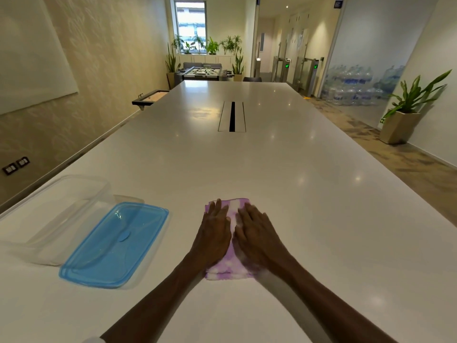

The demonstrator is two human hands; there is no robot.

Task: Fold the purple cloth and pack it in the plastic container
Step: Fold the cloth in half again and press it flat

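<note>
The purple and white cloth (228,269) lies folded into a narrow rectangle on the white table, in front of me. My left hand (214,232) rests flat on its left half, fingers together and pointing away. My right hand (257,233) lies flat on its right half, beside the left one. Both palms press down on the cloth and neither grips it. The clear plastic container (47,253) stands uncovered at the far left of the table. Its blue lid (116,243) lies on the table between the container and the cloth.
The long white table (247,169) stretches away, with a cable slot (232,116) in its middle. A wall runs close along the left. Potted plants (405,112) and stacked water bottles stand off to the right.
</note>
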